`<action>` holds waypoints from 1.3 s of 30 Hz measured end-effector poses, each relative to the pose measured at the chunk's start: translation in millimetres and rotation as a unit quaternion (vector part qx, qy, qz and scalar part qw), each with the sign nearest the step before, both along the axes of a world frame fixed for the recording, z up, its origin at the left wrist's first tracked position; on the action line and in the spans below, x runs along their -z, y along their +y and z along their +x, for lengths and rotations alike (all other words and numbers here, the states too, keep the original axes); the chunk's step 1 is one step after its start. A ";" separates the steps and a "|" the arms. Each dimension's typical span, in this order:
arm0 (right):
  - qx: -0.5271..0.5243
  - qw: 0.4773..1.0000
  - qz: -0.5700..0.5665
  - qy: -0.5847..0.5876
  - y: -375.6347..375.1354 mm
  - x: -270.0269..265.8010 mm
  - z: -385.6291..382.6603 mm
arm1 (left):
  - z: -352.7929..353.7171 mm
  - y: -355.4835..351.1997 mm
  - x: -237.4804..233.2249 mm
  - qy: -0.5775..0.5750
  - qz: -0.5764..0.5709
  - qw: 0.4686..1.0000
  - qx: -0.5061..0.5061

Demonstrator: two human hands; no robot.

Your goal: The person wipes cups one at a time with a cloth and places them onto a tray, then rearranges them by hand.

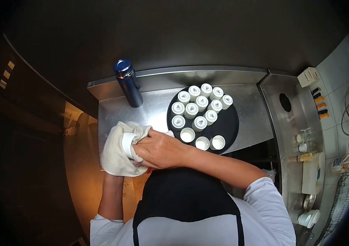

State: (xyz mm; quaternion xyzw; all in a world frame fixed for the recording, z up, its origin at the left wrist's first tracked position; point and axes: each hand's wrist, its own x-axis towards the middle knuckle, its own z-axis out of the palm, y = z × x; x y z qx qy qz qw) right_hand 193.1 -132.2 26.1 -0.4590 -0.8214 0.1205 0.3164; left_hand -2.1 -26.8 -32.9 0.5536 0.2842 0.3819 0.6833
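A white cup lies on its side, wrapped in a cream cloth in front of my body. The cloth covers most of my left hand, which is closed around the cup through it; my left forearm comes up from below. My right hand is at the cup's mouth, its fingers bent into the opening and partly hidden. Just beyond my right wrist is a round black tray. On it stand several white cups bottom up, and a few with their openings up near the closest edge.
A dark blue flask stands on the steel counter, left of the tray. To the right, a steel sink unit holds glasses, a white container and stacked white dishes. Orange- and black-handled tools hang on the tiled wall.
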 end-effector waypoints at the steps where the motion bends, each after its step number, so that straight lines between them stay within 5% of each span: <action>1: 0.040 0.996 -0.036 0.071 -0.6 4.4 -2.0 | 3.7 -5.8 3.6 0.013 0.017 1.000 0.001; 3: 0.120 0.964 -0.104 0.212 0.7 15.9 -14.2 | 11.0 -24.4 16.8 0.037 0.058 0.998 -0.011; 4: 0.115 0.907 -0.147 0.377 2.8 20.3 -21.9 | 13.3 -31.6 23.1 0.036 0.060 0.997 -0.018; 7: 0.089 0.863 -0.212 0.450 2.2 27.6 -20.5 | 16.6 -30.7 26.7 0.020 0.036 0.999 -0.010; 9: 0.103 0.957 -0.191 0.194 -11.0 10.0 -10.4 | 16.8 -13.6 15.5 0.005 -0.001 1.000 0.011; 11: 0.074 0.987 -0.145 -0.009 -12.5 6.7 -5.8 | 14.7 -2.6 7.1 0.003 -0.024 0.999 0.035; 12: 0.073 0.991 -0.114 -0.016 -9.6 14.2 -3.0 | 14.9 -5.7 8.6 0.010 -0.014 0.999 0.037; 15: 0.120 0.893 -0.171 0.398 4.9 33.1 -20.2 | 13.0 -24.9 26.3 0.026 0.019 0.999 0.019; 16: 0.101 0.702 -0.319 0.629 9.3 26.4 -25.8 | 12.4 -28.2 32.6 0.010 0.004 1.000 0.017; 19: 0.136 0.909 -0.193 0.344 -0.6 26.8 -18.1 | 12.0 -18.6 38.6 -0.085 -0.096 0.991 0.045; 22: 0.113 0.979 -0.112 0.124 -8.5 26.7 -4.1 | 17.7 -19.6 32.4 -0.024 -0.046 0.999 0.018; 24: 0.121 0.980 -0.130 0.085 -4.0 35.8 -3.8 | 25.1 -23.6 24.8 0.071 0.047 0.996 -0.032; 25: 0.118 0.920 -0.211 0.308 1.4 33.5 -8.6 | 22.7 -30.6 28.0 0.084 0.063 0.994 -0.037; 26: 0.108 0.803 -0.281 0.514 6.8 30.3 -16.2 | 20.4 -36.2 32.5 0.082 0.065 0.994 -0.040; 29: 0.128 0.867 -0.170 0.450 10.1 26.8 -23.5 | 21.3 -35.8 37.5 0.040 0.024 0.999 -0.026; 31: 0.118 0.990 -0.056 0.047 -5.4 11.2 -7.3 | 24.9 -21.4 31.2 0.019 -0.010 1.000 -0.016; 35: 0.114 0.991 -0.061 0.044 3.6 35.4 -6.2 | 26.5 -21.9 32.2 0.038 0.010 0.999 -0.019; 36: 0.120 0.979 -0.148 0.072 3.8 38.5 -8.0 | 25.5 -27.5 36.2 0.041 0.017 0.999 -0.023; 37: 0.110 0.910 -0.236 0.322 7.7 33.3 -13.0 | 23.0 -31.0 40.1 0.037 0.015 0.999 -0.027; 38: 0.092 0.772 -0.307 0.549 13.0 28.3 -21.3 | 21.5 -34.2 42.9 0.033 0.012 0.999 -0.029; 39: 0.067 0.573 -0.355 0.736 15.1 27.0 -27.4 | 19.5 -34.6 44.2 0.028 0.005 0.999 -0.031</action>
